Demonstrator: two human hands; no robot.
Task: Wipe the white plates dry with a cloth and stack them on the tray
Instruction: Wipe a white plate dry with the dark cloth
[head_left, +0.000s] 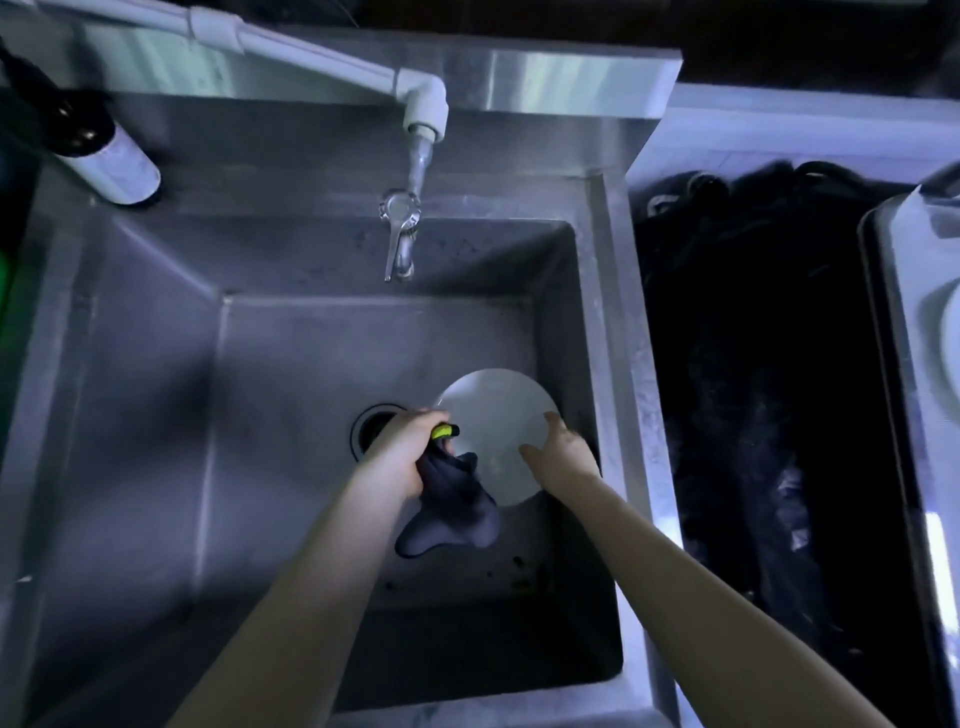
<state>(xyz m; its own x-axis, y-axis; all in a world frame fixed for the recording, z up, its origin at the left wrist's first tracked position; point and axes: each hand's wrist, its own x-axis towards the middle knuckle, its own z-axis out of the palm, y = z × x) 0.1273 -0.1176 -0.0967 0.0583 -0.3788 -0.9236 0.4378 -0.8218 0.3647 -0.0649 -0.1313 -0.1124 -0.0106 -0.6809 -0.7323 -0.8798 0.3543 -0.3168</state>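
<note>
The steel sink (156, 389) bears a white bottle (111, 156) on its rear left ledge. Well to its right, a tray (904, 291) holds a plate (950, 332).

The sink (285, 389) is bare on the left. The tap (400, 244) hangs over its far side; a plate (498, 415) blocks the right.

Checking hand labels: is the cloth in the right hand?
No, the left hand grips the dark cloth, while the right hand holds the white plate.
</note>
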